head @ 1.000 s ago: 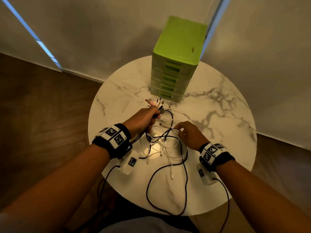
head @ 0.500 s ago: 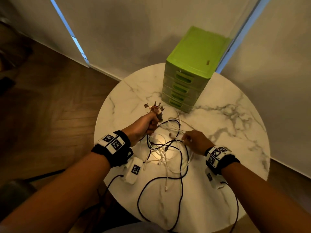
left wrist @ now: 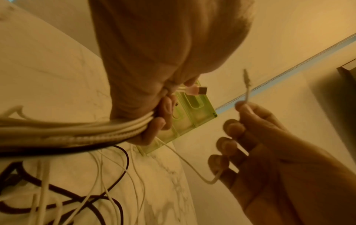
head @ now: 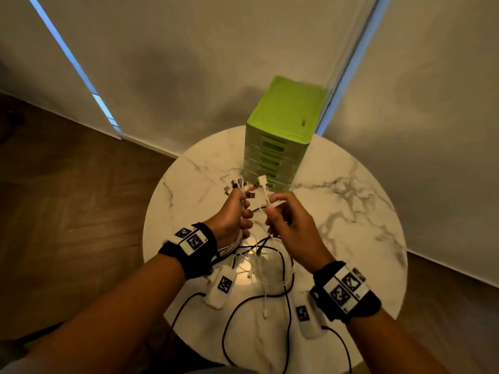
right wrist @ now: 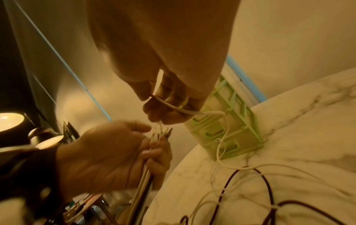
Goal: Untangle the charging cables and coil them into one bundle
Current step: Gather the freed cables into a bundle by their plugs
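Observation:
My left hand (head: 237, 214) grips a bunch of white and black charging cables (left wrist: 80, 132) above the round marble table (head: 351, 211), their USB plugs (head: 239, 184) fanning out past my knuckles. Close beside it, my right hand (head: 283, 214) pinches a single white cable (head: 266, 197) between thumb and forefinger, its white plug (head: 262, 180) pointing up. The same white cable (right wrist: 173, 108) runs from those fingers down to the table. Loose white and black cable loops (head: 270, 265) hang from both hands and lie tangled on the tabletop.
A green plastic drawer unit (head: 283, 130) stands at the back of the table, just beyond the hands. Pale curtains (head: 189, 63) hang behind. The wooden floor (head: 67, 198) lies to the left. Black wrist-camera leads (head: 229, 333) trail over the near table edge.
My right hand has lifted off the table with one white cable end and come up beside the left hand. The left hand has risen slightly with its bunch.

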### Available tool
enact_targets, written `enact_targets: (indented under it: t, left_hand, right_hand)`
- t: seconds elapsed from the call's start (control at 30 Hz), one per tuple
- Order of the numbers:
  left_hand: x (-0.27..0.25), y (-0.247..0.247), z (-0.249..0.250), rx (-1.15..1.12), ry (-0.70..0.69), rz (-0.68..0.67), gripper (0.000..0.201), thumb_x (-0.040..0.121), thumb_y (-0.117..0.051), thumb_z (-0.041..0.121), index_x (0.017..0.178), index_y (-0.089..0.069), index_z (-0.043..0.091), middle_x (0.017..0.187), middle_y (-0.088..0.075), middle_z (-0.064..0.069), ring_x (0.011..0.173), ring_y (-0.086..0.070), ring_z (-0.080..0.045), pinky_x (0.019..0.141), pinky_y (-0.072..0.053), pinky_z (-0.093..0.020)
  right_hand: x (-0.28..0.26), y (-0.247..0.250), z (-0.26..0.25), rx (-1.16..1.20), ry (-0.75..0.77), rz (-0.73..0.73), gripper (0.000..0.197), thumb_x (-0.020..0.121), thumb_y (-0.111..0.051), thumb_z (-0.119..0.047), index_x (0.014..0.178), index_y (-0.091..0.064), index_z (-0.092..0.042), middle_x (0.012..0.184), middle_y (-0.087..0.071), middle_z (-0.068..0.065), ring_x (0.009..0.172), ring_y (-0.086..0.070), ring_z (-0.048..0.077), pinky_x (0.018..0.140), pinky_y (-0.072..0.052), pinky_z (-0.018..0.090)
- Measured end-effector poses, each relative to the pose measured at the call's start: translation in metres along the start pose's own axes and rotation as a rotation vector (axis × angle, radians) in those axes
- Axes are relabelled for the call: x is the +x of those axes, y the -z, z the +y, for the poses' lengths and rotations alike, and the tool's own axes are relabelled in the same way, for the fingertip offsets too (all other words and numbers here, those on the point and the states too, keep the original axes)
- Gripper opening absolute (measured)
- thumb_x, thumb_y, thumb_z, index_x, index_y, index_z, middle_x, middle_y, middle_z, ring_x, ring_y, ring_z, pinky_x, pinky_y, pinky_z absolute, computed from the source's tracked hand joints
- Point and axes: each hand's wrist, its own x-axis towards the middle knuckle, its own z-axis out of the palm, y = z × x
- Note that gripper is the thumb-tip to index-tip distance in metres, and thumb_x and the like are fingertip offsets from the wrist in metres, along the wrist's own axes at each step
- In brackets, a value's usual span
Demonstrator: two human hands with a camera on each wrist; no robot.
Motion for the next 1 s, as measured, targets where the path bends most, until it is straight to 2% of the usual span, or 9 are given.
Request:
enact_targets:
  t: [0.17,0.33,0.4,0.5,0.67,0.73,0.8,0.9,1.0]
  left_hand:
    - [-0.017,0.000,-0.007,-0.049,-0.077,-0.130,0.030,0.096,-0.030,0.041,0.104,-0.054,0.025,0.069,-0.035,0.001,0.049,-0.026,-0.010,0.054,-0.017,-0.028]
    - [-0.028,0.010,-0.008,0.138,-0.196,-0.149,0.024,0.104,-0.044,0.039,0.113,-0.056,0.020,0.062,-0.051,0.008,0.053,-0.051,-0.008,0.048,-0.033,-0.024]
    - [-0.031,0.017,-0.007,0.206,-0.241,-0.150,0.031,0.106,-0.042,0.038,0.113,-0.056,0.011,0.061,-0.056,0.005,0.055,-0.060,-0.009,0.050,-0.045,-0.025]
    - [-0.033,0.031,-0.002,0.341,-0.343,-0.086,0.037,0.107,-0.040,0.040,0.102,-0.053,0.005,0.065,-0.043,0.002,0.053,-0.046,-0.008,0.054,-0.040,-0.026]
    - [-0.033,0.057,0.021,0.259,-0.442,-0.078,0.033,0.108,-0.034,0.041,0.126,-0.058,0.029,0.086,-0.055,-0.004,0.080,-0.062,-0.020,0.072,-0.055,-0.038]
    - [-0.035,0.069,0.035,0.087,-0.447,-0.097,0.030,0.109,-0.035,0.039,0.121,-0.057,0.024,0.073,-0.050,-0.002,0.069,-0.064,-0.024,0.076,-0.057,-0.045]
    - [-0.037,0.083,0.052,-0.033,-0.481,-0.091,0.026,0.108,-0.035,0.040,0.104,-0.055,0.024,0.065,-0.040,0.003,0.052,-0.050,-0.016,0.064,-0.058,-0.040]
    - [-0.040,0.102,0.076,-0.065,-0.556,-0.060,0.025,0.108,-0.037,0.043,0.092,-0.054,0.032,0.060,-0.032,0.008,0.046,-0.030,-0.008,0.050,-0.040,-0.027]
    - [-0.043,0.115,0.092,-0.090,-0.591,-0.016,0.032,0.106,-0.040,0.047,0.082,-0.049,0.027,0.058,-0.031,0.008,0.045,-0.025,-0.007,0.046,-0.026,-0.023]
  right_hand:
    - [-0.010,-0.037,0.005,-0.066,-0.065,0.059,0.005,0.100,-0.060,-0.025,0.105,-0.059,-0.023,0.073,-0.072,-0.014,0.061,-0.065,0.003,0.058,-0.051,0.022]
    - [-0.013,-0.057,-0.002,-0.133,-0.088,0.115,0.012,0.099,-0.063,-0.029,0.094,-0.054,-0.023,0.074,-0.071,-0.004,0.063,-0.067,0.006,0.059,-0.053,0.027]
    - [-0.016,-0.063,-0.004,-0.155,-0.117,0.079,0.012,0.098,-0.062,-0.032,0.094,-0.053,-0.026,0.078,-0.073,-0.002,0.066,-0.069,0.008,0.063,-0.057,0.034]
    - [-0.019,-0.068,0.002,-0.288,-0.173,0.005,0.030,0.096,-0.052,-0.056,0.090,-0.051,-0.027,0.078,-0.072,-0.003,0.071,-0.069,0.013,0.068,-0.056,0.040]
    - [-0.024,-0.078,0.030,-0.773,0.016,-0.173,0.038,0.102,-0.029,-0.058,0.091,-0.050,-0.029,0.074,-0.062,-0.013,0.083,-0.063,0.016,0.099,-0.033,0.035]
    - [-0.027,-0.081,0.044,-0.736,-0.027,-0.241,0.043,0.100,-0.019,-0.064,0.089,-0.047,-0.034,0.071,-0.062,-0.014,0.081,-0.063,0.014,0.103,-0.033,0.035]
    - [-0.033,-0.082,0.058,-0.648,-0.089,-0.266,0.043,0.101,-0.018,-0.064,0.084,-0.046,-0.037,0.070,-0.064,-0.007,0.074,-0.062,0.016,0.091,-0.046,0.040]
    - [-0.034,-0.078,0.065,-0.645,-0.051,-0.248,0.035,0.106,-0.026,-0.050,0.083,-0.046,-0.034,0.074,-0.057,-0.008,0.072,-0.058,0.019,0.078,-0.047,0.047]
    - [-0.023,-0.068,0.064,-0.644,-0.081,-0.204,0.045,0.101,-0.020,-0.058,0.084,-0.050,-0.029,0.075,-0.061,-0.003,0.074,-0.060,0.022,0.074,-0.044,0.040]
